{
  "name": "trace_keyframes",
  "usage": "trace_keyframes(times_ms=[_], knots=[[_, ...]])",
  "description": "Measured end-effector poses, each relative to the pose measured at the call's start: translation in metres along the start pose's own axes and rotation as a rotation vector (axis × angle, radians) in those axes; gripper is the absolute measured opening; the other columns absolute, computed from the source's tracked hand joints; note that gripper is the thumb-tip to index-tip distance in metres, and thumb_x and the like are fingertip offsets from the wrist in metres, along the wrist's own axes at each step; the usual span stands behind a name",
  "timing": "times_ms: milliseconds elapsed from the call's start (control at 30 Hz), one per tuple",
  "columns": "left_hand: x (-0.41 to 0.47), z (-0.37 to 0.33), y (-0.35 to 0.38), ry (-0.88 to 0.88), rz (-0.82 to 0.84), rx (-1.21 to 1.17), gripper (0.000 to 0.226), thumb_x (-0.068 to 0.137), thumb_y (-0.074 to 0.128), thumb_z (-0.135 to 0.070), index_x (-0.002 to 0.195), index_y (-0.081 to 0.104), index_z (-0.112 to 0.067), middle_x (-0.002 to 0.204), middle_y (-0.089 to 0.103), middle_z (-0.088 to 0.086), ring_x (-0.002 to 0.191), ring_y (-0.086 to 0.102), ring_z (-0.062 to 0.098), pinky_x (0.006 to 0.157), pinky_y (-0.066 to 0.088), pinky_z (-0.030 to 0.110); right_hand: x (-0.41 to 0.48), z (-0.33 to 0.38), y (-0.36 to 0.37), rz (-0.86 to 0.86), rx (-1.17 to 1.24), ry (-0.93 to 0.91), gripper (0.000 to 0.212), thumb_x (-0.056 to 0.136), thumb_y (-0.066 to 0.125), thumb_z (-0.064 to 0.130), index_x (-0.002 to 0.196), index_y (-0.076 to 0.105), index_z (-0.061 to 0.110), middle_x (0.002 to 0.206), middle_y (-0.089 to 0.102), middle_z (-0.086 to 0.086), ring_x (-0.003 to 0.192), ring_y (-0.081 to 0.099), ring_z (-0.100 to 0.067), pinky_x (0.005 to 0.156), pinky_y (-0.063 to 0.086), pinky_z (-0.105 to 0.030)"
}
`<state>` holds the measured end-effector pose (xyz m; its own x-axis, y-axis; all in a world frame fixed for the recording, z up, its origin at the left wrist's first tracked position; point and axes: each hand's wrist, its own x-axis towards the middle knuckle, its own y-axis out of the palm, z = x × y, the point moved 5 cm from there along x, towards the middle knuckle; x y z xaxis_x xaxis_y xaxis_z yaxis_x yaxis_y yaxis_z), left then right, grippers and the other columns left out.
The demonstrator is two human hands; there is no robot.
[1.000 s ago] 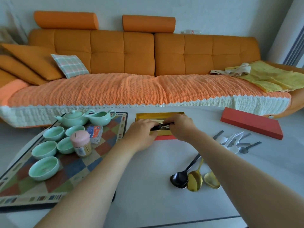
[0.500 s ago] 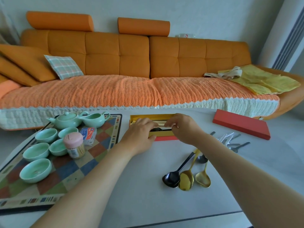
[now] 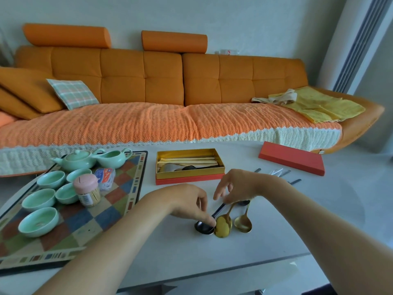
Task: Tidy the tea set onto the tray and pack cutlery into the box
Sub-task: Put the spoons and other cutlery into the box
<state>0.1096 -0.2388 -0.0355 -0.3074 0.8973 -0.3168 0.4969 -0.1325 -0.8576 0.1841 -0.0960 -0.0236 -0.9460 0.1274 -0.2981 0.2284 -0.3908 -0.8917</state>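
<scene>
A black spoon (image 3: 203,227) lies on the white table beside two gold spoons (image 3: 223,226) (image 3: 243,224). My left hand (image 3: 189,202) reaches down and pinches the black spoon's bowl with its fingertips. My right hand (image 3: 238,186) hovers over the spoon handles, fingers loosely spread and holding nothing. Behind them stands the gold-lined cutlery box (image 3: 191,170), with chopsticks and a few spoons inside. The chequered tray (image 3: 119,201) at left carries a green teapot (image 3: 77,159), a pitcher (image 3: 112,157) and several green cups (image 3: 38,221).
The box's red lid (image 3: 291,158) lies at the back right. Silver cutlery (image 3: 278,172) shows partly behind my right forearm. A pink-capped toothpick jar (image 3: 87,191) and a small packet (image 3: 105,177) stand on the tray. An orange sofa runs behind the table.
Both hands left the cutlery box and came back toward me to the spoons. My left hand now pinches the black spoon. The view shifted right.
</scene>
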Motion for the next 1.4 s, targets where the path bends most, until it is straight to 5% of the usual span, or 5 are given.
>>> trace_keyframes(times_ms=[433,800,1100,1200,1400], knots=[[0.000,0.027,-0.025,0.000,-0.154,-0.016,0.022,0.087,0.070,-0.022,0.107,0.072,-0.029,0.101,0.066,-0.013,0.089,0.060,0.005,0.074,0.052,0.021,0.015,0.006,0.002,-0.126,-0.019,0.008,0.012,0.091,0.065,0.033,0.100,0.073,0.034,0.100,0.063,0.018,0.096,0.058,-0.005,0.084,0.043,-0.023],[0.006,0.057,-0.037,-0.044,-0.325,0.104,0.019,0.095,0.059,-0.030,0.109,0.072,-0.026,0.111,0.067,-0.006,0.098,0.060,0.013,0.077,0.048,0.027,0.044,0.020,-0.003,-0.303,-0.070,0.005,0.014,0.091,0.067,0.032,0.101,0.075,0.028,0.091,0.062,0.016,0.083,0.053,-0.003,0.064,0.038,-0.014],[0.001,0.066,-0.063,-0.020,-0.501,0.069,0.017,0.091,0.061,-0.034,0.101,0.075,-0.033,0.098,0.068,-0.013,0.082,0.060,0.007,0.068,0.049,0.023,0.054,0.025,-0.014,-0.266,0.076,-0.032,0.011,0.090,0.060,0.019,0.089,0.066,0.028,0.085,0.065,0.018,0.082,0.060,-0.004,0.070,0.048,-0.019],[-0.001,0.070,-0.078,0.002,-0.659,-0.055,0.021,0.095,0.057,-0.031,0.110,0.073,-0.032,0.106,0.066,-0.014,0.088,0.056,0.004,0.065,0.039,0.014,0.059,0.019,-0.027,-0.416,0.230,-0.022,0.015,0.090,0.058,0.015,0.085,0.064,0.028,0.078,0.070,0.010,0.073,0.063,-0.010,0.067,0.053,-0.026],[0.009,0.083,-0.081,-0.010,-0.736,-0.114,0.035,0.098,0.053,-0.029,0.134,0.058,-0.028,0.131,0.057,-0.009,0.116,0.053,0.011,0.083,0.034,0.021,0.075,0.004,-0.037,-0.697,0.305,0.016,0.013,0.095,0.056,0.012,0.095,0.066,0.021,0.075,0.059,0.007,0.055,0.048,-0.011,0.053,0.041,-0.020]])
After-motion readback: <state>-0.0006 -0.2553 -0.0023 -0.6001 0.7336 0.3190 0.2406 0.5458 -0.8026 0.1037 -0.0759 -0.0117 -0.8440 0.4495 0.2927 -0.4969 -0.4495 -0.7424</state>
